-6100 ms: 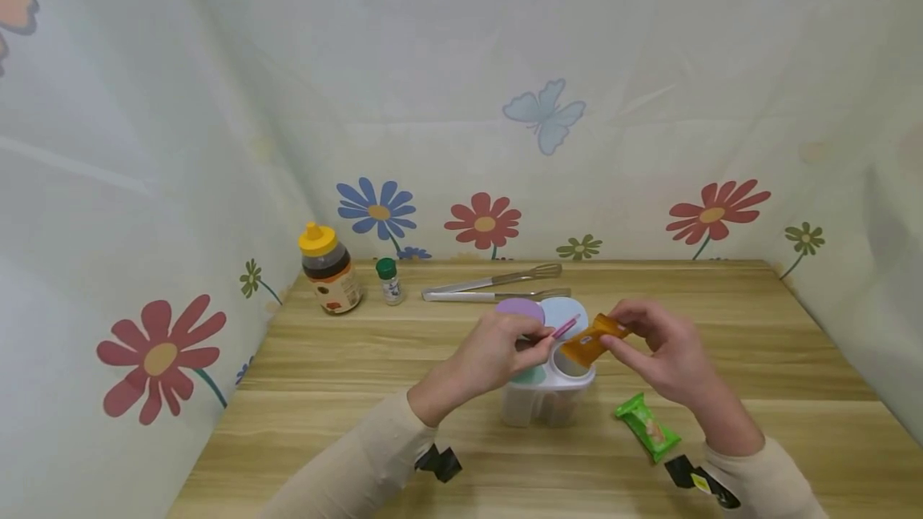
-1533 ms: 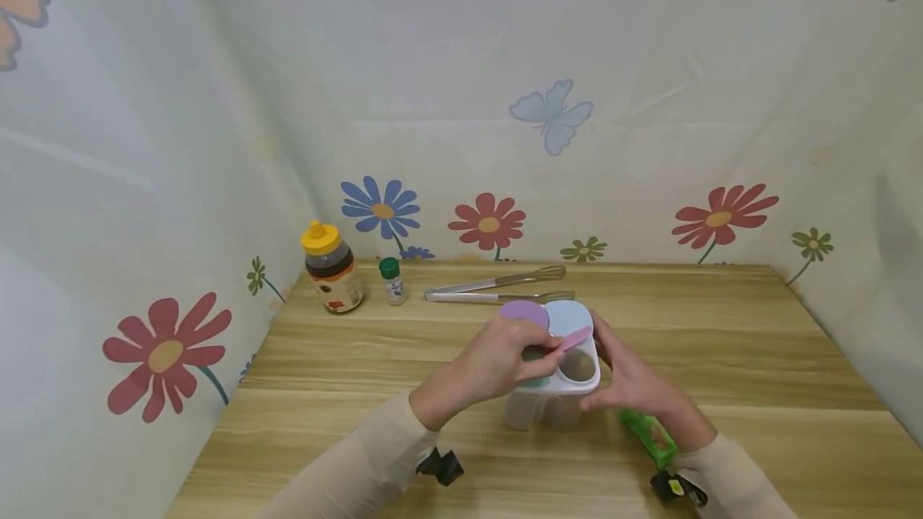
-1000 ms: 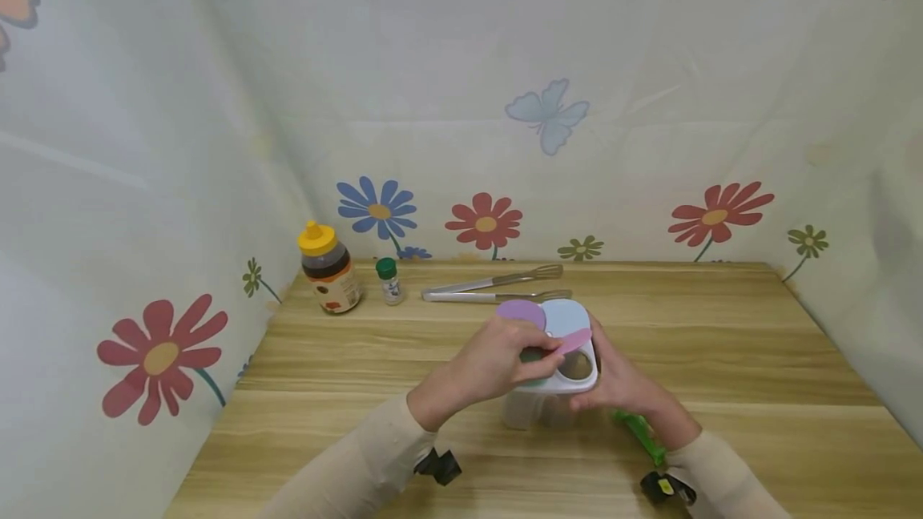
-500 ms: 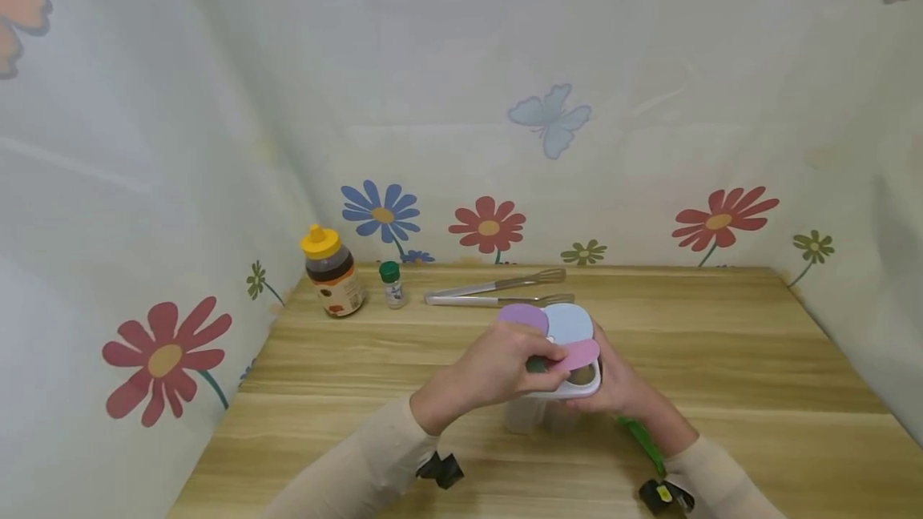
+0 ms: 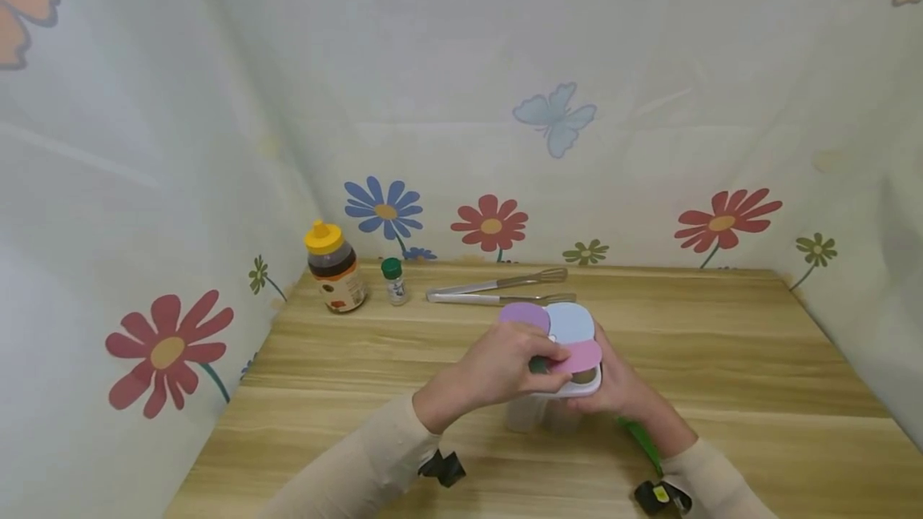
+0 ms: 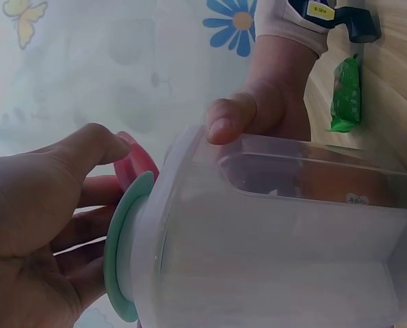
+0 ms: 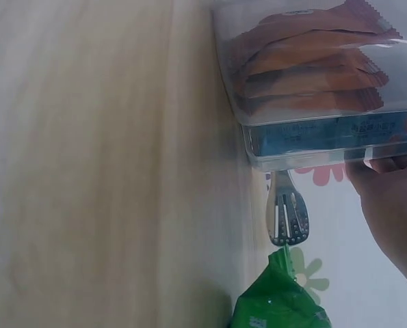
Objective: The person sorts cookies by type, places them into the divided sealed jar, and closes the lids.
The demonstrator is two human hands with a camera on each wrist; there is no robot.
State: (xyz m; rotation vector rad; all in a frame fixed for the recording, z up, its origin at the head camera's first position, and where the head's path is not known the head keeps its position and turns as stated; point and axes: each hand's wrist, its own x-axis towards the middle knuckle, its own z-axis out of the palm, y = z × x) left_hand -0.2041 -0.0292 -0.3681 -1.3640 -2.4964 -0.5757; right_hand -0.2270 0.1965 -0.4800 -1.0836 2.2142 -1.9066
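Over the container (image 5: 555,411) gripped by the right hand (image 5: 620,387), the left hand (image 5: 505,367) has pinched the pink lid (image 5: 579,356) lower.

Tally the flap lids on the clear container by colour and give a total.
Purple lid: 1
Light blue lid: 1
Pink lid: 1
Green lid: 1, mostly hidden under the left hand
Total: 4
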